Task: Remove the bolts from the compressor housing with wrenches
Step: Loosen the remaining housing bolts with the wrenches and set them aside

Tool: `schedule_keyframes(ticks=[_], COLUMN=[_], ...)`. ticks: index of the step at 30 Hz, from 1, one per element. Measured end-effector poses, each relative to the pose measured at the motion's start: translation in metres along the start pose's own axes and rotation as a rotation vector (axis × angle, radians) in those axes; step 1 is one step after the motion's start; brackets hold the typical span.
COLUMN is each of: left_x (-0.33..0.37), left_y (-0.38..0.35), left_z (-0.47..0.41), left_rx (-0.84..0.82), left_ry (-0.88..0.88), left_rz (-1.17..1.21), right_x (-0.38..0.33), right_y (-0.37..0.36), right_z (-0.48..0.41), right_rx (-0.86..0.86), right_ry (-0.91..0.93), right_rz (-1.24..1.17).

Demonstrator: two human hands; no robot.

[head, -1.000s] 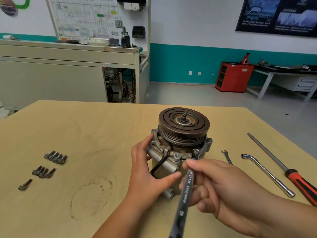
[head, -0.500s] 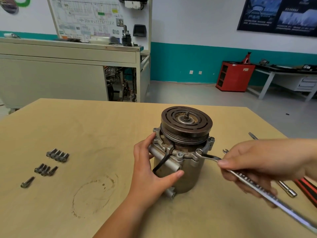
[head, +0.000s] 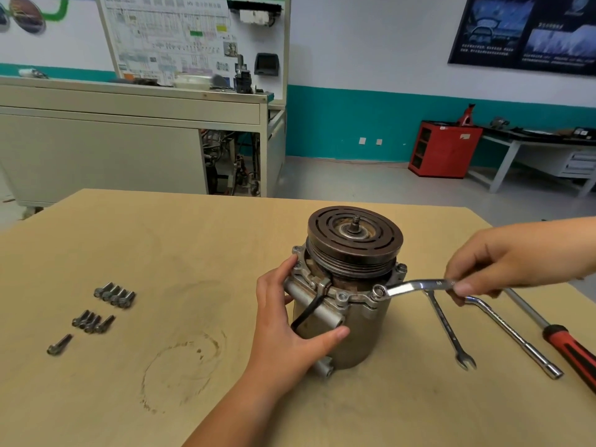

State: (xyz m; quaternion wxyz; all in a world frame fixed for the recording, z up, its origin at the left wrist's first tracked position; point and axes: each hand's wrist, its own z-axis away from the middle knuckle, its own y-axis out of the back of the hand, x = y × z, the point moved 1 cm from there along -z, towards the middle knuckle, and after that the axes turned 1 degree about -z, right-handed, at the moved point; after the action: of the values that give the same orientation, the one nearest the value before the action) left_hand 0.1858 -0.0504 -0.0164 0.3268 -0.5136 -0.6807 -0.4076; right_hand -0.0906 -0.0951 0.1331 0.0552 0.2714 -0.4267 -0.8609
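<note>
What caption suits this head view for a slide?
Left hand steadies the compressor while the right hand holds a ring wrench on a flange bolt.

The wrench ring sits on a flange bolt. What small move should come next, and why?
Likely swing the wrench counterclockwise: its ring end sits over a flange bolt, the right hand pinches its handle, and the left hand grips the compressor housing steady.

9 loose bolts (head: 114,295), 3 wrenches (head: 416,285), 1 screwdriver (head: 567,350)
</note>
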Motion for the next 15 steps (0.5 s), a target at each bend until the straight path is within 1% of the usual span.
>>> schedule_keyframes(ticks=[6,8,12,15], left_x=[0.000,0.000,-0.001,-0.001], left_y=[0.000,0.001,0.001,0.000], left_z=[0.000,0.000,0.000,0.000], left_rx=[-0.002,-0.002,0.003,0.012], left_ry=[-0.006,-0.002,-0.006,-0.009], left_rz=[0.003,0.006,-0.014,-0.007], right_x=[0.041,0.046,0.027,-0.018], right_y=[-0.028,-0.042,-0.088,-0.127], right_z=[0.001,0.006,0.016,0.018], right_rx=[0.039,0.103,0.345,0.477], right_ry=[0.133,0.158,0.343,0.392], right_rz=[-0.167,-0.248,-0.628,-1.010])
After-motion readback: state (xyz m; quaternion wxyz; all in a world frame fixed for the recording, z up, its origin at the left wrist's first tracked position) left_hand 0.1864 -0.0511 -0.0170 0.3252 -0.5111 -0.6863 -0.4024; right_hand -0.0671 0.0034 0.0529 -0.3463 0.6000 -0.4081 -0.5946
